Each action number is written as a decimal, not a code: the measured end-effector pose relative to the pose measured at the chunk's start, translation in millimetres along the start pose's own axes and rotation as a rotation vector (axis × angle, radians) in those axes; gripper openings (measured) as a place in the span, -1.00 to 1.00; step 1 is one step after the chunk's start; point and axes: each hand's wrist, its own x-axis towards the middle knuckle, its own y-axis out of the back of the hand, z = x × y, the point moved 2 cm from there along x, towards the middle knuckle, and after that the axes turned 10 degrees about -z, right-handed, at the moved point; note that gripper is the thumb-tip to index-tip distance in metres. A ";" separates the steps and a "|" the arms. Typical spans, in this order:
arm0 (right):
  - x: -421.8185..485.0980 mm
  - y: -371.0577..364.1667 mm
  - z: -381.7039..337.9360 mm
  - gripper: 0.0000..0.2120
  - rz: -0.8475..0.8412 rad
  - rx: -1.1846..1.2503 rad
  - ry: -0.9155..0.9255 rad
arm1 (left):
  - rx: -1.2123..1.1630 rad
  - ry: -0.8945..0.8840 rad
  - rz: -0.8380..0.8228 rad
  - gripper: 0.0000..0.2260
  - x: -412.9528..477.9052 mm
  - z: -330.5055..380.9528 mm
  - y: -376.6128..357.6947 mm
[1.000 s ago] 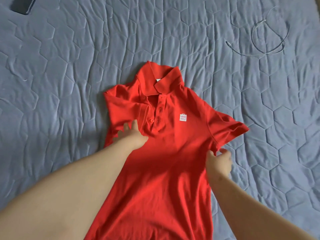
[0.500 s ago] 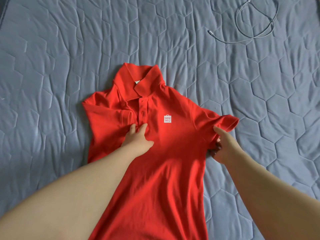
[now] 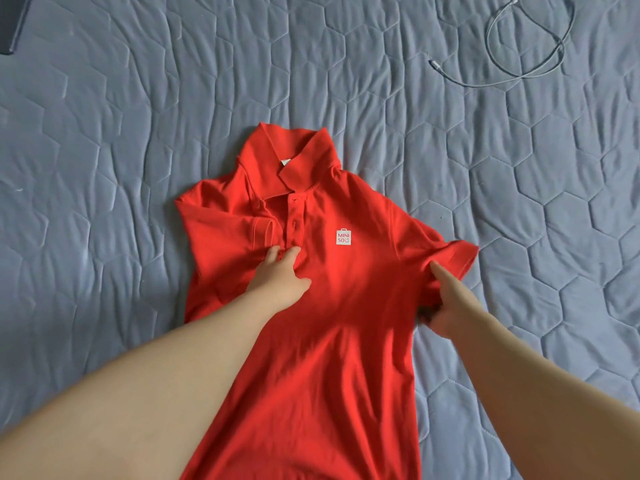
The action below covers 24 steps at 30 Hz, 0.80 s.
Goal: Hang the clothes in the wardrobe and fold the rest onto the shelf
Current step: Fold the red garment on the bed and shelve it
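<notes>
A red polo shirt (image 3: 349, 306) with a small white chest logo lies front-up on a grey-blue quilted bedspread (image 3: 138, 133), collar away from me. Its left sleeve is folded in over the chest. My left hand (image 3: 277, 275) presses flat on the shirt just below the button placket, fingers straight. My right hand (image 3: 446, 299) is at the shirt's right armpit, its fingers tucked under the fabric below the right sleeve and its thumb on top, pinching the cloth.
A thin grey cable (image 3: 519, 46) lies looped on the bedspread at the upper right. A dark flat object (image 3: 14, 26) sits at the top left edge.
My right hand has slid from the shirt's side edge up under the right sleeve and taken hold of the fabric. My left hand has shifted slightly toward the placket.
</notes>
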 end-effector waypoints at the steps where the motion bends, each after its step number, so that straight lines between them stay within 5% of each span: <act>1: -0.8 1.8 -2.0 -0.78 0.021 0.028 0.044 | 0.000 -0.002 -0.001 -0.42 -0.5 -0.8 -0.2; 7: -15.6 22.3 -24.6 -0.78 0.206 -0.118 0.367 | 0.003 0.012 -0.013 -0.43 -4.7 -2.7 3.4; 14: -32.5 1.7 -36.3 -0.82 0.443 -0.800 0.760 | -0.138 -0.016 0.053 -0.49 -15.3 5.9 6.4; 16: -44.2 -21.9 -30.0 -0.80 0.366 -0.864 0.927 | -0.267 -0.051 0.134 -0.55 -19.0 8.1 7.3; 18: -55.7 -47.5 -15.4 -0.75 0.077 -0.882 1.044 | -0.447 -0.059 0.161 -0.60 -20.6 9.2 8.4; 20: -61.2 -58.8 1.8 -0.73 -0.118 -0.889 1.064 | -0.650 -0.016 0.141 -0.63 -21.5 10.4 9.1; 24: -51.0 -29.8 18.0 -0.76 0.225 -0.574 0.838 | -0.473 0.032 0.215 -0.66 -22.8 21.6 9.7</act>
